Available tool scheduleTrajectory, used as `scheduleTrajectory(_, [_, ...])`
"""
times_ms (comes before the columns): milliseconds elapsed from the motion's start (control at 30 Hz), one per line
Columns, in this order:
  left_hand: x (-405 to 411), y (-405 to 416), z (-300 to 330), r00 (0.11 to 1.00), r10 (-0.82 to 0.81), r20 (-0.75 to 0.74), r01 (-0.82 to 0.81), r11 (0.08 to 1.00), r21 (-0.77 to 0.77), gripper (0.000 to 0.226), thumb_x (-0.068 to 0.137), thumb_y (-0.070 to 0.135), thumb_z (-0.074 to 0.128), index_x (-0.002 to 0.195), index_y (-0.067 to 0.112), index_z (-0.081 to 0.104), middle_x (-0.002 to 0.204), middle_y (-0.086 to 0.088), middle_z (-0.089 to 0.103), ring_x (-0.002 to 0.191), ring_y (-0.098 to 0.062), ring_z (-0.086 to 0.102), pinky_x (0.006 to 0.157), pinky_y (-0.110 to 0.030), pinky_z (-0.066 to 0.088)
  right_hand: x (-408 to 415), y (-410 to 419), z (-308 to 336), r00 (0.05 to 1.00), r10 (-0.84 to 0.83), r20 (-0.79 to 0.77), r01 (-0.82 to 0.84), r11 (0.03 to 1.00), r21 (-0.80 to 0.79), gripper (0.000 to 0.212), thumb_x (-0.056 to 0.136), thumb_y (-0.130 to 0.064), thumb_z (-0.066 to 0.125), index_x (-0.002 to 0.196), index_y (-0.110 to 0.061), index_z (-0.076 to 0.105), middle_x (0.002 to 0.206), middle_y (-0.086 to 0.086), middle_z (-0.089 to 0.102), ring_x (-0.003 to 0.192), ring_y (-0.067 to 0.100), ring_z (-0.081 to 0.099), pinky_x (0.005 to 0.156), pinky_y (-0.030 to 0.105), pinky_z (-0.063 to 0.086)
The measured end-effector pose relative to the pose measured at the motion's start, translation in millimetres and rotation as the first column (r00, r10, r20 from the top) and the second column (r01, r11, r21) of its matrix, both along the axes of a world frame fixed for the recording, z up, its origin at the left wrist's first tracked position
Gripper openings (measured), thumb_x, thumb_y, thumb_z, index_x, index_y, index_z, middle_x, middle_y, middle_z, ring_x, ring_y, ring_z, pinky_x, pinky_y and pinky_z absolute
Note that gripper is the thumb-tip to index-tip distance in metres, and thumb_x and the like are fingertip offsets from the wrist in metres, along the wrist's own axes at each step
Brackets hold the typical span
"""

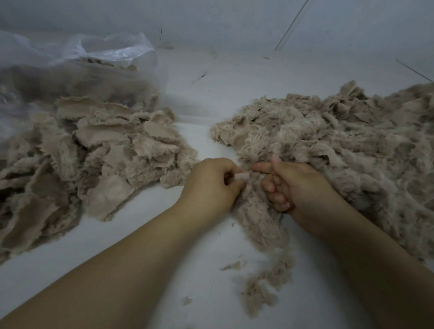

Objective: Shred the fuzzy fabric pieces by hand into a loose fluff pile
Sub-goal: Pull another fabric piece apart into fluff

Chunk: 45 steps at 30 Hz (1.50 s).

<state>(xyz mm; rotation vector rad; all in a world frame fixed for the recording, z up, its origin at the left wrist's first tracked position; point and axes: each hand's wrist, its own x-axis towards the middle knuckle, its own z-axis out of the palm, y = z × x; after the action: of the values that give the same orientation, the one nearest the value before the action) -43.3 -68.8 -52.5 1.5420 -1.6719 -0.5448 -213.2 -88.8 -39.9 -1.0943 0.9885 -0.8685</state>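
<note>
The loose fluff pile (349,141) spreads wide, tan and woolly. Left of it lies the heap of unshredded fuzzy fabric pieces (88,157), flat and ragged-edged, spilling from a clear plastic bag (52,70). At the pile's near-left edge, the left hand (209,187) and right hand (298,184) each pinch one fabric scrap (250,185) stretched between them, set to tear sideways.

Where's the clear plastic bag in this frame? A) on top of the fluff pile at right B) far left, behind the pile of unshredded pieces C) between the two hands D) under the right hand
B: the clear plastic bag sits at the far left behind the pile of flat fabric pieces, with more pieces showing through it, well away from the fluff pile and both hands.
</note>
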Motion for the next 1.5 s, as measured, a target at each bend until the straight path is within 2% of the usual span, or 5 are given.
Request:
scheduleTrajectory(267, [-5.8,3.5,5.3,0.827,-0.087,-0.555,0.041,0.995,-0.094,0.03,0.088,-0.003,0.065,0.088,0.026,0.072,0.073,0.007,0.071,0.058,-0.003,0.061,0.054,-0.015,0.046,1.0,4.9,3.0,0.994,0.105,-0.017,-0.106,0.987,-0.122,0.013,0.078,-0.029,0.067,0.078,-0.018,0.074,0.058,-0.002,0.042,0.043,0.005,0.03,0.036,0.014,0.026])
scheduleTrajectory(567, [-3.9,5.1,8.4,0.789,-0.01,-0.615,-0.053,0.995,-0.085,0.018,0.09,-0.003,0.063,0.085,0.014,0.066,0.055,0.001,0.061,0.046,-0.013,0.056,0.042,-0.023,0.046,1.0,3.3,1.2,0.999,0.018,0.029,-0.016,0.996,-0.083,0.05,0.095,-0.007,0.056,0.047,-0.019,0.062,0.05,-0.005,0.038,0.039,0.004,0.028,0.035,0.015,0.023])
scheduleTrajectory(1033, [-1.5,0.3,12.1,0.558,0.112,-0.822,-0.131,0.99,0.046,0.017,0.101,-0.003,0.042,0.088,0.007,0.049,0.065,-0.02,0.06,0.052,-0.03,0.066,0.045,-0.034,0.056,0.9,-0.3,1.9,0.99,-0.083,0.117,0.081,0.996,0.022,0.038,0.093,0.005,0.044,0.06,-0.011,0.038,0.049,0.001,0.038,0.033,0.006,0.025,0.033,0.011,0.02])
scheduleTrajectory(1267, [0.1,-4.6,6.1,0.609,0.085,-0.789,-0.112,0.993,0.02,0.021,0.098,-0.006,0.048,0.085,0.008,0.058,0.061,0.0,0.069,0.057,-0.015,0.069,0.054,-0.029,0.057,-2.9,1.4,2.5,0.977,-0.11,0.184,0.106,0.994,0.03,0.039,0.086,0.009,0.039,0.052,-0.009,0.037,0.048,0.004,0.036,0.032,0.008,0.024,0.033,0.011,0.02])
scheduleTrajectory(1500, [3.9,-6.9,-3.8,0.936,-0.096,-0.34,0.096,0.995,-0.016,0.02,0.095,0.007,0.055,0.088,0.014,0.072,0.067,-0.009,0.067,0.053,-0.021,0.06,0.051,-0.03,0.049,-9.4,0.9,0.8,0.97,-0.066,0.234,0.061,0.998,0.031,0.026,0.076,0.003,0.039,0.053,-0.009,0.035,0.047,0.003,0.033,0.033,0.009,0.023,0.037,0.012,0.016])
